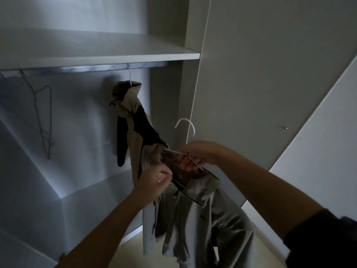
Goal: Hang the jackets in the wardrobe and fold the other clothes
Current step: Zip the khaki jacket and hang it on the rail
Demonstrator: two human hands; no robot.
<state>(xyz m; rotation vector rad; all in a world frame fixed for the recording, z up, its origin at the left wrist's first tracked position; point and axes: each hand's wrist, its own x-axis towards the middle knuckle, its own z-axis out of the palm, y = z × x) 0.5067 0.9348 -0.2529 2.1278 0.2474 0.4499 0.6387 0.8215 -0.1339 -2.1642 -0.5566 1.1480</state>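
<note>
In front of the open wardrobe I hold up a light grey-beige jacket (202, 225). My right hand (197, 155) grips the neck of a white wire hanger (188, 125) whose hook points up. My left hand (154, 179) pinches the jacket's collar edge beside the hanger's arm. The jacket's body hangs down below both hands. A tan and dark brown jacket (133, 120) hangs on another hanger from the metal rail (87, 67), just behind and left of my hands.
An empty wire hanger (45, 117) hangs at the rail's left end. A white shelf (116, 57) runs above the rail. The wardrobe's side panel (190, 84) and an open door (318, 142) stand to the right. A lower white ledge (81, 190) juts out inside.
</note>
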